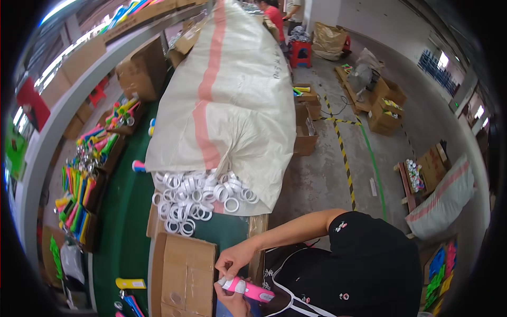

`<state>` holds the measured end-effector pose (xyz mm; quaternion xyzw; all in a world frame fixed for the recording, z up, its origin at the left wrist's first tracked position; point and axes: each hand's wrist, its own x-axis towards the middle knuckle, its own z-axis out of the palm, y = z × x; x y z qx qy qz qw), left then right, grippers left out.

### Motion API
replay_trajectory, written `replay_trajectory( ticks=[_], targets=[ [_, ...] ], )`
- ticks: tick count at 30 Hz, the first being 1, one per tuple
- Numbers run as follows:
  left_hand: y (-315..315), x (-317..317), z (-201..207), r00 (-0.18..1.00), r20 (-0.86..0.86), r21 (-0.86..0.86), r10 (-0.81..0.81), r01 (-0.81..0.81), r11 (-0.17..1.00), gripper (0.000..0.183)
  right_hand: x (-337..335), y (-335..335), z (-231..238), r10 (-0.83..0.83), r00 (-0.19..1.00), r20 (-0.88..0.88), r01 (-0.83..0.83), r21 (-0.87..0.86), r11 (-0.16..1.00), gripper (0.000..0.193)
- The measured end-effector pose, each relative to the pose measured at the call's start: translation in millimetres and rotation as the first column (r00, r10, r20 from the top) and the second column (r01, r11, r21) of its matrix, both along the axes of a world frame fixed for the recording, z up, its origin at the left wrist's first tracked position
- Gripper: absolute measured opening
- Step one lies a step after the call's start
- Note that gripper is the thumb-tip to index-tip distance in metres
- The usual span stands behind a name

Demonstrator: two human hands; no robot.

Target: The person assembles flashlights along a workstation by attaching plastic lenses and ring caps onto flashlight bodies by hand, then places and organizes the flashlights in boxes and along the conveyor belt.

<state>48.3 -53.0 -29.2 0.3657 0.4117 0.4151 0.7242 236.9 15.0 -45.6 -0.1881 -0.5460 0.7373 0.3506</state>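
Note:
Low in the middle, my left hand (235, 305) is closed round a pink tube-shaped handle (257, 292) with a white band near one end and a small grey oval on its side. White wraps cover the tips of some of its fingers. My right hand (236, 260) bends down from above, its fingers pinched at the banded end of the handle. Exactly what these fingertips grip is too small to tell. Just beyond, a pile of white rings (191, 193) spills from the mouth of a big white woven sack (248, 116) with a red stripe.
Beside my hands stands an open cardboard box (187, 274). A green conveyor belt (124, 211) runs along the left, lined with boxes of colourful handles (79, 185). A yellow piece (130, 283) lies on it. Cartons (385, 113) and another sack (443, 203) stand right; a person in red (273, 18) is far off.

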Motion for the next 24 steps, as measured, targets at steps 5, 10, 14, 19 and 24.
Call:
replay_trajectory(
  ticks=[5,10,14,19,24],
  targets=[
    [7,-10,12,0.980,-0.157,0.053,-0.118,0.128,0.990,0.047,-1,-15,31,-0.197,0.925,0.324,0.167,0.119,0.979,0.031],
    [-13,-1,10,0.996,0.080,-0.085,0.042,-0.036,0.996,0.047,0,-7,9,-0.093,0.962,0.259,0.005,0.322,0.947,0.031],
    [-9,3,-24,0.999,0.032,-0.028,-0.028,0.029,0.999,0.042,16,-7,29,-0.014,0.840,0.543,0.014,0.004,1.000,0.023],
    [-9,4,4,0.996,0.077,0.006,0.044,-0.044,0.999,0.036,7,0,35,0.075,0.941,0.329,-0.009,-0.196,0.981,0.017],
    [-18,-8,-7,0.996,0.011,0.062,0.086,-0.087,0.994,0.039,-11,1,35,0.138,0.952,0.272,-0.075,-0.230,0.970,0.020]
  ],
)
